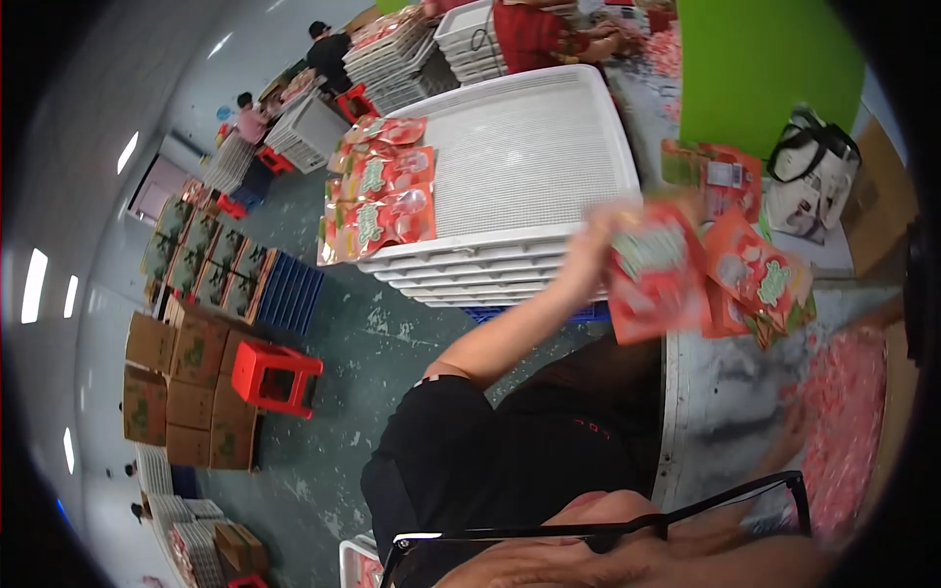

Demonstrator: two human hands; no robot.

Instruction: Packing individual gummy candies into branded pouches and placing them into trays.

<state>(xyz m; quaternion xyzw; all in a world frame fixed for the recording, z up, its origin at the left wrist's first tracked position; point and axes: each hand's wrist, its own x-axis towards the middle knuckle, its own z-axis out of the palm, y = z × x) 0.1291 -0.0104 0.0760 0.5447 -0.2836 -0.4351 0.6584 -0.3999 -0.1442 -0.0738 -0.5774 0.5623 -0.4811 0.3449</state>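
My left hand [596, 240] is raised and blurred, shut on a red snack packet [652, 279] that it holds above the near edge of a stack of white perforated trays [529, 147]. Several more red packets [380, 201] lie in a row along the top tray's left side. Other red packets [763, 276] lie fanned out just right of the held one, on a grey metal table [720, 392]. My right hand [784, 441] is a faint blur low over the table, beside a heap of small pink-red pieces [845, 421]. Its fingers cannot be made out.
A green board [755, 59] and a white bag [810, 176] stand at the back right. On the floor to the left are a red stool [277, 375], cardboard boxes [186, 392] and blue crates [290, 294]. Other people [534, 34] work at tray stacks further back.
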